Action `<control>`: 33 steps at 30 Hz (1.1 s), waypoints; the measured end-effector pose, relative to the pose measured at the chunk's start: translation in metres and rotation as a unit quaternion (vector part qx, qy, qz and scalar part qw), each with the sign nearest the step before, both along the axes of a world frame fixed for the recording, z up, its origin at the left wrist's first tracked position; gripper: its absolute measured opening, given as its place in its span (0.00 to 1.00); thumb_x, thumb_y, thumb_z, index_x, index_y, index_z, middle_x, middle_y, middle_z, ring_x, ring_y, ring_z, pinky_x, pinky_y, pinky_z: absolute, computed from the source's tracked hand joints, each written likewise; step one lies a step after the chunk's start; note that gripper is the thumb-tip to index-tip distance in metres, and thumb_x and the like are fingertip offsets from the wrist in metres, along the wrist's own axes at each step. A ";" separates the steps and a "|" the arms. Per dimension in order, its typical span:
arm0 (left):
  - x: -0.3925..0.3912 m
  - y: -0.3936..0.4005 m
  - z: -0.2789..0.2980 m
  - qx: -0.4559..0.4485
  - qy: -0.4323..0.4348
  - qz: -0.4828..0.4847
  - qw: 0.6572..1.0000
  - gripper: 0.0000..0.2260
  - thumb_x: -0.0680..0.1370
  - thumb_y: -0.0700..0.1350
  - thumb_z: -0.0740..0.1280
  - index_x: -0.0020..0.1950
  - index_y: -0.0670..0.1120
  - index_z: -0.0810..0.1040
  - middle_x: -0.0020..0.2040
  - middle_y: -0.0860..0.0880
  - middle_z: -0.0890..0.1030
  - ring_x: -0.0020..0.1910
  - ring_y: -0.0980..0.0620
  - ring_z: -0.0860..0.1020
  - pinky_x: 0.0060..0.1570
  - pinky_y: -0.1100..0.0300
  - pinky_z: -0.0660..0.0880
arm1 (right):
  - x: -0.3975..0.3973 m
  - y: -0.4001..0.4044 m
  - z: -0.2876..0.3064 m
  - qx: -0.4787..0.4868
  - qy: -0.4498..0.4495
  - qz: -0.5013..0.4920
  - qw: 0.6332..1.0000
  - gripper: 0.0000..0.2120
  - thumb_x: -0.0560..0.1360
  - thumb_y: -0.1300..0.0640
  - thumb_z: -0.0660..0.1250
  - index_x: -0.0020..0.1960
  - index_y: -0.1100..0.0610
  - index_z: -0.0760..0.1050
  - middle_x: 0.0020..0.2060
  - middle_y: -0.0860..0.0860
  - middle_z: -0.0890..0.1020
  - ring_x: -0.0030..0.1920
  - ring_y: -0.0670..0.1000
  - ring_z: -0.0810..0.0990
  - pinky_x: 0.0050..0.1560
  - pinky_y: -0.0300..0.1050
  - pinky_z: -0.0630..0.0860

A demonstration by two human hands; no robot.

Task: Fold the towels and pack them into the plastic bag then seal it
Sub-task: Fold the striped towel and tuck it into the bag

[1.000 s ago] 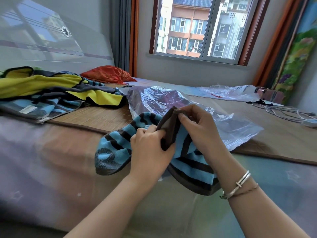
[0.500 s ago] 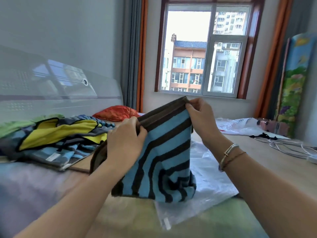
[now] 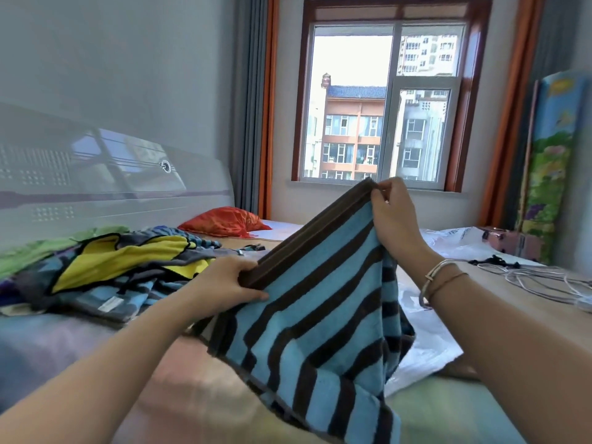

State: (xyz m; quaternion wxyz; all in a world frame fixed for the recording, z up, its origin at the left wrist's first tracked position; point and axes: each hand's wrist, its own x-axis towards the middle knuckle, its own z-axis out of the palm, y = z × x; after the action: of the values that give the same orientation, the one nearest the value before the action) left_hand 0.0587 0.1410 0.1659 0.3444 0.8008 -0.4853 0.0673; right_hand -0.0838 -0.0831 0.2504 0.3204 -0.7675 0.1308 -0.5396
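Left hand and right hand each pinch the top hem of the striped towel, lifted above the bed's near edge. Uneven tension could skew the fold over the plastic bag.

Bright daylight from window, sky overexposed; headboard glare; wide-angle edge distortion.

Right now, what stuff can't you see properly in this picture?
Head view only:
- Plastic bag: mostly hidden behind the striped towel, so its opening can't be seen.
- Striped towel: its bottom is cut off by the lower edge.
- Left hand and right hand: fingertips tucked behind the towel's brown hem.
- Label on the towel pile: too small to read.
- Cables: run off the right edge.
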 end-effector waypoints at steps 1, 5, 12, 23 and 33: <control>0.002 0.003 -0.003 0.010 0.012 0.006 1.000 0.11 0.70 0.53 0.75 0.50 0.52 0.84 0.47 0.55 0.84 0.48 0.57 0.81 0.54 0.49 0.77 | -0.005 -0.005 0.000 0.005 0.003 -0.008 1.000 0.06 0.83 0.56 0.54 0.55 0.57 0.67 0.43 0.47 0.74 0.41 0.44 0.73 0.47 0.45 0.74; -0.003 0.009 0.002 -0.026 0.034 0.034 0.998 0.11 0.74 0.56 0.70 0.47 0.50 0.83 0.45 0.52 0.83 0.46 0.55 0.81 0.48 0.54 0.77 | -0.025 -0.023 -0.007 0.021 0.010 -0.035 0.999 0.05 0.82 0.55 0.54 0.54 0.56 0.66 0.42 0.50 0.75 0.41 0.47 0.75 0.45 0.49 0.75; -0.020 0.005 0.039 -0.135 0.100 0.005 0.986 0.18 0.71 0.54 0.74 0.29 0.49 0.70 0.24 0.56 0.72 0.26 0.62 0.71 0.28 0.71 0.67 | -0.041 -0.053 -0.020 0.078 0.026 -0.075 0.994 0.03 0.80 0.60 0.55 0.52 0.58 0.66 0.39 0.50 0.72 0.38 0.46 0.71 0.38 0.43 0.68; 0.078 -0.033 -0.005 -0.016 0.137 0.099 0.985 0.10 0.68 0.36 0.77 0.40 0.44 0.77 0.41 0.44 0.81 0.41 0.48 0.78 0.40 0.57 0.75 | 0.027 -0.120 -0.072 0.128 0.139 -0.120 0.975 0.05 0.79 0.62 0.57 0.53 0.60 0.68 0.47 0.55 0.74 0.49 0.55 0.71 0.49 0.43 0.64; 0.196 -0.137 -0.043 -0.177 -0.005 0.236 0.955 0.09 0.72 0.33 0.68 0.50 0.42 0.73 0.43 0.45 0.78 0.43 0.46 0.76 0.40 0.58 0.68 | 0.146 -0.183 -0.119 0.137 0.205 -0.137 0.959 0.08 0.80 0.57 0.57 0.57 0.61 0.66 0.50 0.60 0.76 0.55 0.61 0.75 0.50 0.48 0.66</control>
State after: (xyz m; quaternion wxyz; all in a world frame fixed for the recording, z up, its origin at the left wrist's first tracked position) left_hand 0.2551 0.0037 0.1227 0.4525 0.8185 -0.2642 0.2354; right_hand 0.0618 -0.2660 0.1311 0.3114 -0.7854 0.3703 -0.3860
